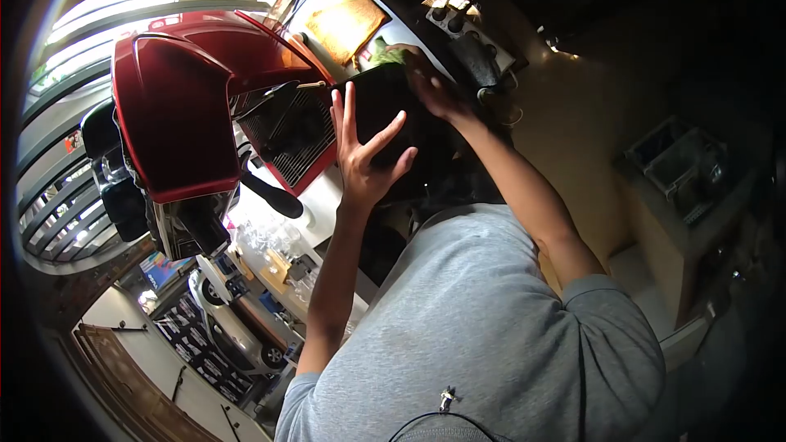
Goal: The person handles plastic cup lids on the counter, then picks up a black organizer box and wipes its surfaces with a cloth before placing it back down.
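Observation:
My left hand (368, 155), its fingers spread, is over a dark surface (381, 119) beside the drip tray (299, 147) of a red espresso machine (176, 115). Nothing is in that hand. Farther forward and to the right, my right hand (438, 94) reaches to a crumpled green cloth (390, 56) at the far edge of the dark surface. The fingers of my right hand bend over the cloth, partly lost in shadow. A black portafilter handle (270, 196) sticks out from the machine, left of my left hand.
A brightly lit orange-yellow cloth-like item (344, 24) lies behind the dark surface. Power sockets with plugs (458, 20) and a cable are at the back right. Glassware (266, 237) stands at the lower left. A wooden cabinet (659, 221) with a divided container (675, 155) stands right.

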Tool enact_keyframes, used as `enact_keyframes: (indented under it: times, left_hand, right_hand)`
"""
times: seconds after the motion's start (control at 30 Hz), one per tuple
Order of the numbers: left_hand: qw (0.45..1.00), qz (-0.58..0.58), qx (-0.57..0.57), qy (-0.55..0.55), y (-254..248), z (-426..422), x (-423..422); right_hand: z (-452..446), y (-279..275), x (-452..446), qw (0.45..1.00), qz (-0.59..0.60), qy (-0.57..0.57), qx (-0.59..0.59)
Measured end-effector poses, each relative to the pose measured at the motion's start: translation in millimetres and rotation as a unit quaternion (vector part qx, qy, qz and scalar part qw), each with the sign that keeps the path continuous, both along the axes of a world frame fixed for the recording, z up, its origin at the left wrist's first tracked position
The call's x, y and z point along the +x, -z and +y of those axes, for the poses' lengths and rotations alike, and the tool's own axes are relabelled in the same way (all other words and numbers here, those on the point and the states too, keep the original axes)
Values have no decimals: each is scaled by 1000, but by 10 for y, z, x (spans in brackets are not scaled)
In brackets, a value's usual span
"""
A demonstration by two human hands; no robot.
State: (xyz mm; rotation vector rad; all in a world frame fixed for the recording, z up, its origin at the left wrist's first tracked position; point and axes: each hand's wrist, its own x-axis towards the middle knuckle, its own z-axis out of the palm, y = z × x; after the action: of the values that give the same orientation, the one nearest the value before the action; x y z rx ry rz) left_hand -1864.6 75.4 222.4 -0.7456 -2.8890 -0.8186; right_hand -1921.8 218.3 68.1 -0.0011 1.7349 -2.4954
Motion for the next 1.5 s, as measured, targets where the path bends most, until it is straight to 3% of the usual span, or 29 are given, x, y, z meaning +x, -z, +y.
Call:
enact_keyframes:
  times: [0.07,0.1,0.2,0.3,0.37,0.43,0.5,0.63,0.77,0.9,1.0,1.03,1.07,1.13,1.33,1.43,1.5]
  left_hand:
    - [1000,2,-2,-3,3,3,-5]
    - [1000,1,0,-6,1,6,1]
    - [1000,-4,9,-14,14,8,6]
    - [1000,-2,-3,-14,0,5,-8]
    - [1000,-4,-6,-14,-5,0,-1]
    - [1000,-5,1,-19,1,2,5]
    - [1000,-3,6,-22,-8,9,5]
    - [1000,-2,8,-14,-11,2,3]
    - [1000,-2,4,-20,-20,6,8]
    - [1000,5,18,-19,17,2,11]
    - [1000,12,16,-17,6,7,12]
    - [1000,14,15,-15,9,8,4]
    - [1000,15,13,-13,8,8,5]
    - [1000,17,6,-10,-6,19,2]
    - [1000,13,-11,-4,3,-4,3]
    - [1000,13,-10,-4,-16,14,-9]
    - [1000,14,-9,-3,-6,12,-4]
  right_hand:
    - [74,156,22,993,81,67,61]
    - [158,170,-7,977,126,80,152]
    - [116,377,71,994,52,62,67]
    - [55,526,76,995,65,73,18]
    - [60,490,154,992,-49,41,-111]
    - [75,636,218,986,-67,69,-134]
    - [125,1069,281,991,-5,125,-54]
    - [506,961,249,985,30,137,105]
    - [772,719,258,939,-240,163,-186]
    - [1039,552,350,920,-185,103,-331]
    - [825,554,437,931,-298,110,-181]
    - [593,981,417,985,-128,114,-8]
    - [464,952,371,987,-108,112,48]
    - [179,847,296,961,65,177,203]
    - [302,555,353,969,4,-2,248]
    - [427,462,506,972,-169,-97,134]
    - [374,694,732,963,-167,-107,185]
